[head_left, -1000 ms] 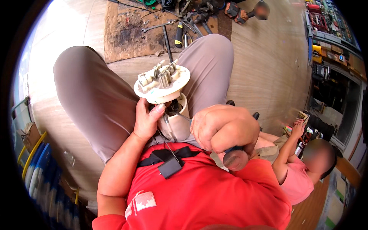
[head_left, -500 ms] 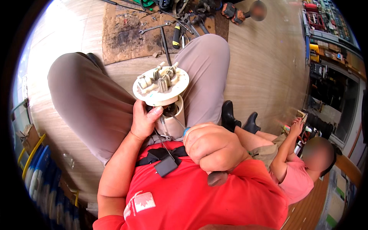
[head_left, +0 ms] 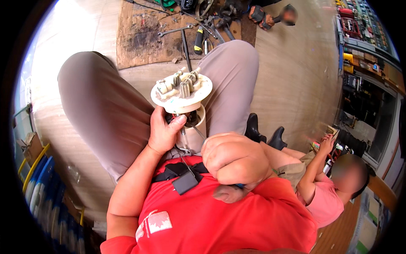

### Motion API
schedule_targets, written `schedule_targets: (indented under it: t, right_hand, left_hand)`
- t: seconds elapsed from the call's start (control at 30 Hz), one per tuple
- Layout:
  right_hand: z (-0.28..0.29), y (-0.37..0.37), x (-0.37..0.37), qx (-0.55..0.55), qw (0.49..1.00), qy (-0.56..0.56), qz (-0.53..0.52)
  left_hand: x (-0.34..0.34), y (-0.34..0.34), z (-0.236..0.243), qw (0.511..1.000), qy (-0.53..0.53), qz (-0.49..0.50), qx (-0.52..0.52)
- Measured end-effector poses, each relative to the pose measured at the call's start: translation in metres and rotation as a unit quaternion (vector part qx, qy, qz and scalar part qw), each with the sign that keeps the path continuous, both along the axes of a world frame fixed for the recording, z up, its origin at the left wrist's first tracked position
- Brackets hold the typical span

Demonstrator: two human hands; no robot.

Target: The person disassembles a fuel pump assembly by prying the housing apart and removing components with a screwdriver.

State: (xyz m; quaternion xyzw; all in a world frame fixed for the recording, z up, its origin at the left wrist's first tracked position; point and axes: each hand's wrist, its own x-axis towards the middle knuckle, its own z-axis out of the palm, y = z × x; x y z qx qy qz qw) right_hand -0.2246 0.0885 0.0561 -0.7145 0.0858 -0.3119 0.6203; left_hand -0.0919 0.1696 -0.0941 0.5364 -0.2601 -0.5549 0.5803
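A cream-white fuel pump module (head_left: 182, 91) stands between my thighs, its round top plate tilted and carrying several pipe stubs and connectors. Below the plate, an opening shows dark parts and a red wire. My left hand (head_left: 163, 129) grips the module just under the plate, thumb across the front. In a closed fist, my right hand (head_left: 237, 158) holds what looks like a screwdriver; its thin metal shaft (head_left: 198, 131) slants into the opening. The fist hides most of the handle, with a bit of blue showing beneath. Where the tip touches inside is hidden.
Stained cardboard (head_left: 144, 38) lies on the floor ahead, bearing a wrench (head_left: 175, 30), a yellow-black handled tool (head_left: 198, 40) and other tools. Beyond is an orange-black power tool (head_left: 261, 17). A person in a pink shirt (head_left: 321, 192) sits close at my right.
My right fist has turned: the blue by its front is now covered, and blue shows at its lower side. The left hand keeps its grip. The whole view has shifted slightly.
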Motion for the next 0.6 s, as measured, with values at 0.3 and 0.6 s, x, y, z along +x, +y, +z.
schedule_targets:
  t: [0.3,0.6]
  right_hand:
    - [-0.006,0.009,-0.004,-0.034,0.998,-0.024,0.040]
    - [-0.016,-0.003,-0.008,-0.097,0.991,-0.085,0.035]
  left_hand:
    - [0.001,0.004,-0.004,0.999,-0.045,-0.016,0.012]
    - [0.000,0.013,-0.022,0.999,0.045,0.022,0.014]
